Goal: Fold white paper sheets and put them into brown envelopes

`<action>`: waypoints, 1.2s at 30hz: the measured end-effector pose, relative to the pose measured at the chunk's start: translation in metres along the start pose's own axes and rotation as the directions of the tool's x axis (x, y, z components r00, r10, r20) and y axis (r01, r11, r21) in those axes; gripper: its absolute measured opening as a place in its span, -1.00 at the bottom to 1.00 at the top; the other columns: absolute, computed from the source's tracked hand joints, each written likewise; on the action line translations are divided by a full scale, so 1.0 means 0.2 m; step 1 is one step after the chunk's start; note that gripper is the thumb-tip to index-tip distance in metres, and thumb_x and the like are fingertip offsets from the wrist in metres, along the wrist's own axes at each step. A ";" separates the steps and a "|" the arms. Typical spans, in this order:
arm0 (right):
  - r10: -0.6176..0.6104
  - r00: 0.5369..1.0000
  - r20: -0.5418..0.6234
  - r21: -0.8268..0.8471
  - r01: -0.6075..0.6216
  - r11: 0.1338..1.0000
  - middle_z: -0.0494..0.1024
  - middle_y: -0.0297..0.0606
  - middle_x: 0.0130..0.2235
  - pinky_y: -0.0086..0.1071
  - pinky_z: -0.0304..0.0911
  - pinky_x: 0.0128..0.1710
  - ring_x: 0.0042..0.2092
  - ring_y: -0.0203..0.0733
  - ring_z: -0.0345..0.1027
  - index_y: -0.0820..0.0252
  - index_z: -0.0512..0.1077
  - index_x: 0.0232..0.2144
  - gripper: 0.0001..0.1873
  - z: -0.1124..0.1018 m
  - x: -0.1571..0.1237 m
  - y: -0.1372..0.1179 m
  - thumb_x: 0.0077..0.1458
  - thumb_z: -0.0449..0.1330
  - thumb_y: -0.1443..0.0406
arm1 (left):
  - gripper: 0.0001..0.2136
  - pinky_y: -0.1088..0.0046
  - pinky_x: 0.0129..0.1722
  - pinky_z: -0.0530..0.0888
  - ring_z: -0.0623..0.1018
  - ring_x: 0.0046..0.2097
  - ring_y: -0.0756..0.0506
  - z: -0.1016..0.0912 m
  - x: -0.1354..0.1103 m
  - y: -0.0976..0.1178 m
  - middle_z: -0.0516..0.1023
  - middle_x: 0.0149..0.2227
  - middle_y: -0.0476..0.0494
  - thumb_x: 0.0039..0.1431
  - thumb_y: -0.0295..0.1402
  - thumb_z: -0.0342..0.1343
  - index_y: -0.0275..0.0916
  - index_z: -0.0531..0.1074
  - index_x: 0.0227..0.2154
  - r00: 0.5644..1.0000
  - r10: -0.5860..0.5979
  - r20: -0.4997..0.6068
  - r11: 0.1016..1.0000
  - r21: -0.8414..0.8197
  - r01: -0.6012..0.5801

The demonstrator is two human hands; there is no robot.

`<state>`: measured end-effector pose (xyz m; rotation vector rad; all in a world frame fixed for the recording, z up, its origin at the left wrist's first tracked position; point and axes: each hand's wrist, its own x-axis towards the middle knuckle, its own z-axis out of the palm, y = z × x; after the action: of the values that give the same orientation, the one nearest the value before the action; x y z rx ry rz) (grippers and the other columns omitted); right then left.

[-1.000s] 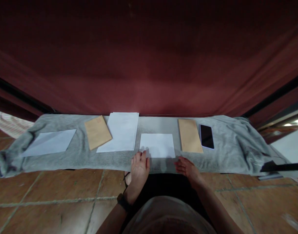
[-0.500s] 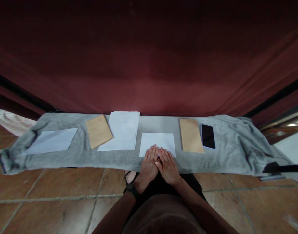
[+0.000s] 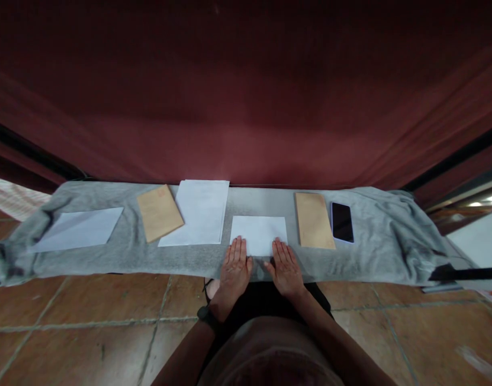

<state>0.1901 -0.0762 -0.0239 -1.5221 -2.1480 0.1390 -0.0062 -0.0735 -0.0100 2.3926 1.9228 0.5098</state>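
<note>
A folded white sheet lies on the grey cloth in front of me. My left hand lies flat with its fingers stretched out, fingertips on the sheet's near left corner. My right hand lies flat the same way, fingertips on the near right corner. Neither hand holds anything. A dark band sits on my left wrist.
On the cloth lie a white envelope at the left, a brown envelope, a stack of white paper, another brown envelope and a black phone. A dark red curtain hangs behind. Tiled floor lies below.
A second ago my hands were apart at the sheet's near edge. They met at its middle, then slid apart to its near corners.
</note>
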 end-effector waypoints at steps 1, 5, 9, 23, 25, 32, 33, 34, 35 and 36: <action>0.006 1.000 -0.010 -0.001 -0.006 1.000 0.07 0.00 0.42 0.09 0.05 0.35 0.40 0.14 0.03 0.19 -0.21 0.47 -0.22 0.00 0.00 0.01 0.39 0.00 0.07 | -0.41 0.04 0.39 0.14 0.05 0.45 -0.23 0.00 0.00 -0.01 0.08 0.42 -0.40 0.39 -0.37 -0.16 -0.39 -0.07 0.42 1.000 -0.021 -0.008 1.000 0.005 0.021; 0.051 0.998 -0.027 -0.010 -0.051 0.999 0.04 -0.01 0.43 0.09 0.01 0.37 0.41 0.16 0.01 0.21 -0.19 0.46 -0.23 -0.01 -0.02 0.04 0.40 -0.02 0.06 | -0.41 0.01 0.37 0.17 0.08 0.44 -0.28 0.00 -0.02 -0.03 0.10 0.41 -0.42 0.39 -0.35 -0.13 -0.39 -0.04 0.42 0.996 -0.079 -0.034 0.997 0.016 0.080; 0.078 0.997 -0.018 -0.087 -0.079 0.993 0.06 0.05 0.42 0.04 -0.03 0.38 0.41 0.15 0.01 0.33 -0.09 0.44 -0.26 -0.02 -0.04 0.08 0.40 -0.05 0.05 | -0.43 -0.02 0.36 0.18 0.09 0.43 -0.31 0.00 -0.03 -0.03 0.12 0.39 -0.48 0.40 -0.32 -0.11 -0.46 0.02 0.39 0.991 -0.130 -0.036 0.990 0.043 0.131; 0.102 0.992 -0.078 -0.253 -0.119 0.960 0.16 0.16 0.38 -0.02 0.03 0.34 0.39 0.10 0.05 0.48 -0.03 0.41 -0.29 -0.04 -0.07 0.12 0.45 -0.17 0.07 | -0.47 -0.04 0.33 0.22 0.18 0.40 -0.38 -0.05 -0.06 -0.03 0.21 0.33 -0.62 0.43 -0.29 -0.16 -0.62 0.18 0.29 0.977 -0.191 -0.095 0.969 0.141 0.203; 0.111 0.991 -0.068 -0.212 -0.123 0.969 0.15 0.15 0.38 -0.01 0.04 0.34 0.40 0.08 0.02 0.47 -0.06 0.42 -0.29 -0.05 -0.04 0.10 0.45 -0.19 0.07 | -0.48 -0.04 0.35 0.19 0.14 0.42 -0.35 -0.06 -0.04 -0.01 0.19 0.34 -0.59 0.43 -0.33 -0.19 -0.60 0.16 0.31 0.983 -0.158 -0.097 0.976 0.136 0.170; -0.058 0.996 0.071 0.003 0.058 0.998 0.15 -0.02 0.40 -0.06 0.02 0.38 0.43 -0.07 -0.04 0.36 0.04 0.40 -0.40 -0.02 0.17 -0.05 0.46 -0.26 0.18 | -0.48 0.14 0.40 0.14 0.07 0.45 -0.19 -0.02 0.13 0.08 0.13 0.41 -0.38 0.42 -0.38 -0.24 -0.46 0.07 0.38 0.992 0.108 0.071 0.993 0.041 -0.111; -0.069 0.995 0.078 0.014 0.068 0.998 0.18 -0.03 0.39 -0.07 0.01 0.39 0.43 -0.09 -0.03 0.37 0.07 0.39 -0.41 0.01 0.19 -0.07 0.46 -0.26 0.19 | -0.48 0.15 0.41 0.13 0.07 0.45 -0.18 -0.01 0.16 0.08 0.12 0.41 -0.37 0.41 -0.40 -0.24 -0.46 0.07 0.37 0.986 0.132 0.101 0.990 0.040 -0.137; -0.080 0.993 0.084 0.019 0.079 0.997 0.20 -0.04 0.38 -0.08 0.00 0.39 0.42 -0.10 -0.02 0.37 0.10 0.38 -0.42 0.03 0.22 -0.08 0.46 -0.25 0.20 | -0.47 0.16 0.41 0.13 0.06 0.45 -0.17 0.01 0.18 0.08 0.12 0.41 -0.37 0.40 -0.42 -0.24 -0.46 0.07 0.38 0.981 0.147 0.130 0.987 0.045 -0.154; -0.088 0.992 0.089 0.017 0.086 0.996 0.21 -0.04 0.38 -0.09 -0.02 0.40 0.42 -0.11 -0.01 0.38 0.12 0.37 -0.42 0.05 0.23 -0.09 0.46 -0.24 0.21 | -0.47 0.16 0.41 0.12 0.06 0.45 -0.17 0.02 0.20 0.08 0.11 0.42 -0.36 0.38 -0.44 -0.24 -0.46 0.06 0.38 0.976 0.154 0.155 0.985 0.053 -0.164; -0.092 0.992 0.091 0.007 0.092 0.996 0.21 -0.03 0.38 -0.09 -0.03 0.40 0.42 -0.11 -0.01 0.38 0.13 0.37 -0.43 0.07 0.24 -0.09 0.46 -0.22 0.21 | -0.46 0.16 0.41 0.12 0.04 0.45 -0.17 0.03 0.21 0.07 0.09 0.42 -0.35 0.37 -0.46 -0.23 -0.45 0.05 0.38 0.972 0.156 0.178 0.984 0.063 -0.169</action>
<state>0.1560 -0.0363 -0.0133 -1.4376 -2.2842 0.1839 0.0170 -0.0349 -0.0032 2.5614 1.7164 0.2272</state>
